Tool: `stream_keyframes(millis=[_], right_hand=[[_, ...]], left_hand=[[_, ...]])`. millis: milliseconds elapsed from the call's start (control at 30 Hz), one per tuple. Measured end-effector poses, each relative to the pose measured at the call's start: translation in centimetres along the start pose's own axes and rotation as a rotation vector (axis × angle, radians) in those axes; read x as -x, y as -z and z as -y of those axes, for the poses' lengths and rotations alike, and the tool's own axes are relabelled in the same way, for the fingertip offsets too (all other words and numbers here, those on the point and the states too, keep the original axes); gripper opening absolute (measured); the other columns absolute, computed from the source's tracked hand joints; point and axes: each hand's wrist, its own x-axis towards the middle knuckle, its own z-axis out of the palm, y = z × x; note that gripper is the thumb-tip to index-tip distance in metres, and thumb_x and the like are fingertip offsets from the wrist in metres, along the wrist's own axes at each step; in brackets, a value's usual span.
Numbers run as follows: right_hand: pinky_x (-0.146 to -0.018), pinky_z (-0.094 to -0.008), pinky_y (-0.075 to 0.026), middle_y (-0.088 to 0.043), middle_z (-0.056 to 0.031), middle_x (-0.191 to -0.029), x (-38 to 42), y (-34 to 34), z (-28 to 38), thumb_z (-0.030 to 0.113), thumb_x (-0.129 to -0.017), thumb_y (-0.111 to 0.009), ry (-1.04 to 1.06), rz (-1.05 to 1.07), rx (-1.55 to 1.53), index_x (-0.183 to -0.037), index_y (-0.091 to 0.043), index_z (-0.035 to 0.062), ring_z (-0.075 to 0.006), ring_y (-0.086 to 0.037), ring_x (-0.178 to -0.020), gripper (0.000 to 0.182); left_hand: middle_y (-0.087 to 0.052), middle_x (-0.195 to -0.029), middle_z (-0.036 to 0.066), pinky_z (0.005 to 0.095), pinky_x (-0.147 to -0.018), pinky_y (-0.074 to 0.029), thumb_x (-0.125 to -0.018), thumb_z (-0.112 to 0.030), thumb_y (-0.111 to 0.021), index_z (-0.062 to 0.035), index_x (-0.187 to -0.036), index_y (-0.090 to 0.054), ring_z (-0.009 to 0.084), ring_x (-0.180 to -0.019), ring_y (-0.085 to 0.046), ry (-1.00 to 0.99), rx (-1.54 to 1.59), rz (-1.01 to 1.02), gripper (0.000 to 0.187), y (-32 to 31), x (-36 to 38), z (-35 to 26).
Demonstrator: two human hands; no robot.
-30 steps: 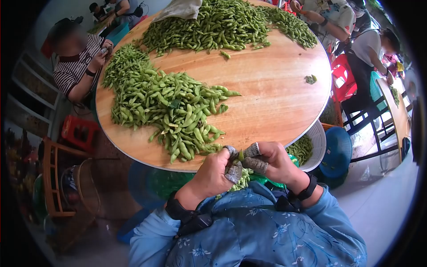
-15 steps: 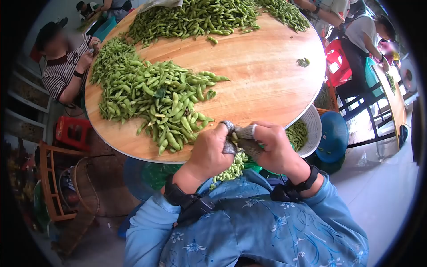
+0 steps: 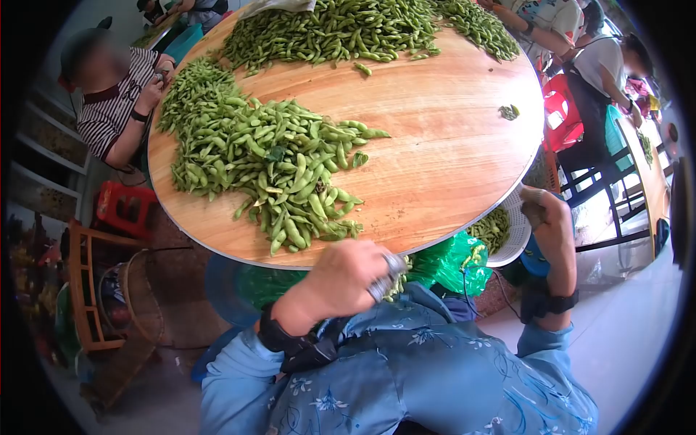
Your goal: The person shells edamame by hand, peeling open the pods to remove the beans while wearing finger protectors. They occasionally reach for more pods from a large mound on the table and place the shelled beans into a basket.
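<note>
My left hand is curled closed just off the table's front edge, with grey covers on its fingers. It is slightly blurred, and whatever it may hold is hidden. Below it, pale shelled beans show in part. Out to the right, my right hand hangs at the rim of a white basket with green pods in it. A grey cover is on a finger of that hand; the other fingers are mostly turned away and smeared. A large heap of green soybean pods lies on the round wooden table.
More pods are piled at the table's far side. A green plastic bag lies under the front edge. Across the left side sits a person in a striped shirt. A red stool and a wooden chair stand at left.
My hands were together at the table edge and are now apart. The right hand has swung right to the basket; the left has dropped slightly lower. The view has shifted a little.
</note>
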Motion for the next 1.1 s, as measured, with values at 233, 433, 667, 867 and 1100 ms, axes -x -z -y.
stream_keyframes(millis=[233,433,667,867,1100], right_hand=[[-0.061,-0.0327,-0.047,-0.059,-0.019,-0.077,-1.4,-7.2,6.3,0.001,-0.073,-0.061,0.203,0.261,-0.136,-0.083,-0.059,-0.0035,-0.0312,-0.06,-0.073,0.012],[-0.061,-0.0305,-0.047,-0.061,-0.0156,-0.078,-0.8,-9.8,7.2,0.003,-0.075,-0.06,0.189,0.387,-0.268,-0.086,-0.059,-0.0031,-0.0258,-0.061,-0.071,0.013],[-0.075,-0.0209,-0.041,-0.058,-0.0005,-0.09,-1.2,-11.1,9.3,0.014,-0.085,-0.054,-0.104,0.658,-1.059,-0.1,-0.056,-0.0023,-0.0052,-0.049,-0.083,0.022],[-0.066,-0.0185,-0.039,-0.057,0.002,-0.085,-0.8,-11.1,9.2,0.015,-0.085,-0.054,-0.154,0.688,-1.124,-0.094,-0.056,0.0,-0.0033,-0.048,-0.076,0.018],[-0.065,-0.0183,-0.039,-0.055,0.0032,-0.08,-0.6,-11.1,9.1,0.015,-0.085,-0.054,-0.176,0.648,-1.095,-0.09,-0.056,0.0008,-0.0034,-0.048,-0.074,0.016]], left_hand=[[-0.053,-0.091,0.011,0.0368,-0.07,-0.042,-0.068,-0.003,-0.055,-0.0007,-0.086,-0.059,0.0281,-0.085,-0.05,0.148,-0.565,-0.165,0.019,4.2,-2.2,5.3],[-0.052,-0.079,0.011,0.0385,-0.068,-0.04,-0.067,-0.008,-0.059,-0.003,-0.077,-0.058,0.0302,-0.078,-0.05,0.184,-0.593,-0.104,0.012,4.3,-3.5,5.7],[-0.061,-0.077,0.006,0.0194,-0.056,-0.046,-0.08,0.0,-0.055,0.0021,-0.091,-0.056,0.0094,-0.067,-0.058,0.529,0.796,-0.378,0.011,2.6,-2.5,1.9],[-0.061,-0.071,0.007,0.0196,-0.047,-0.045,-0.078,-0.004,-0.059,-0.0012,-0.086,-0.057,0.0107,-0.056,-0.057,0.631,1.089,-0.473,0.009,2.2,-1.9,0.8],[-0.06,-0.066,0.008,0.0187,-0.045,-0.043,-0.076,-0.01,-0.062,-0.0023,-0.083,-0.057,0.0102,-0.052,-0.056,0.605,1.165,-0.406,0.012,2.3,-1.7,0.8]])
